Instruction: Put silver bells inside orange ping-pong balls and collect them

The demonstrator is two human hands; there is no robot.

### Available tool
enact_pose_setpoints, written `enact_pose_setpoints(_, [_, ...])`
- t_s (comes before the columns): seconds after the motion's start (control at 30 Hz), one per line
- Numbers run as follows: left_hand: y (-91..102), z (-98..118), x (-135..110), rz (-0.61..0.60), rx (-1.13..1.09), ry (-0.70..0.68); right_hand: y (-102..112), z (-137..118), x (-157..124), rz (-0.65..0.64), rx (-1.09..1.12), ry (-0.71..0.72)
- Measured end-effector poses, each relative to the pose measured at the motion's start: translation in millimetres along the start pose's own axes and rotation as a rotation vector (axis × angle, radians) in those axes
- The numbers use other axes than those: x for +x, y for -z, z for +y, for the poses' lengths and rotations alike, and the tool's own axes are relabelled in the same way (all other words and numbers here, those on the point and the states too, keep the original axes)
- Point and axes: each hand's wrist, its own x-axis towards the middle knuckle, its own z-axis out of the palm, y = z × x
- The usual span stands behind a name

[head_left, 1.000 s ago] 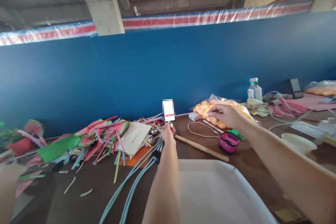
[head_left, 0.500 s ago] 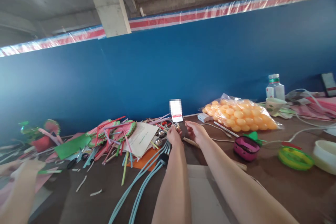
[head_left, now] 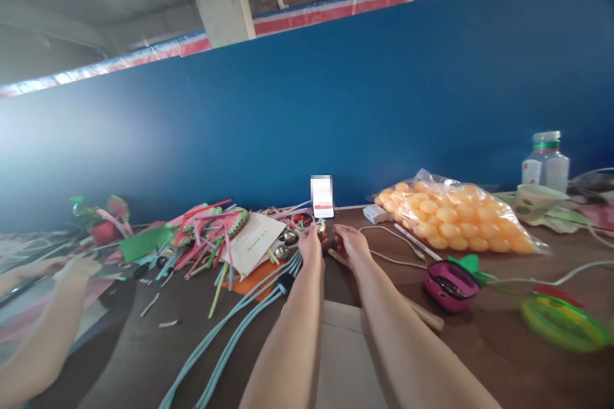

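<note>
While the left hand (head_left: 311,245) holds a shiny ball (head_left: 321,226) at its fingertips — perhaps to steady it — the right hand (head_left: 352,244) curls just beside, its grip hidden from me; beyond both, a phone (head_left: 322,198) stands, probably for viewing.

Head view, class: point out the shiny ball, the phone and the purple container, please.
Shiny ball (head_left: 321,226): head view, its visible upper part, at the fingertips of the left hand (head_left: 311,245).
Phone (head_left: 323,211): head view, the lower part of its front.
Purple container (head_left: 445,299): head view, its outer wall.
</note>
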Motion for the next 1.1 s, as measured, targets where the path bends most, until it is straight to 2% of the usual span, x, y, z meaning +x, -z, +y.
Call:
enact_pose_setpoints(0.37, [-2.5, -1.6, 1.1, -0.017, 0.054, -0.013, -1.8, 4.7, 4.2, -0.007, -0.006, 0.029])
enact_pose_setpoints(0.7, [-0.1, -2.1, 1.7, -0.039, -0.101, 0.042, -4.4, 9.4, 8.6, -0.094, 0.089, 0.079])
enact_pose_setpoints(0.93, [0.1, -1.4, 0.4, -0.075, -0.177, 0.056, -4.1, 5.0, 5.5, -0.150, 0.192, -0.023])
enact_pose_setpoints(1.1, [-0.3, 0.8, -1.2, -0.105, -0.213, 0.081, -1.8, 0.5, -0.2, -0.264, 0.293, -0.100])
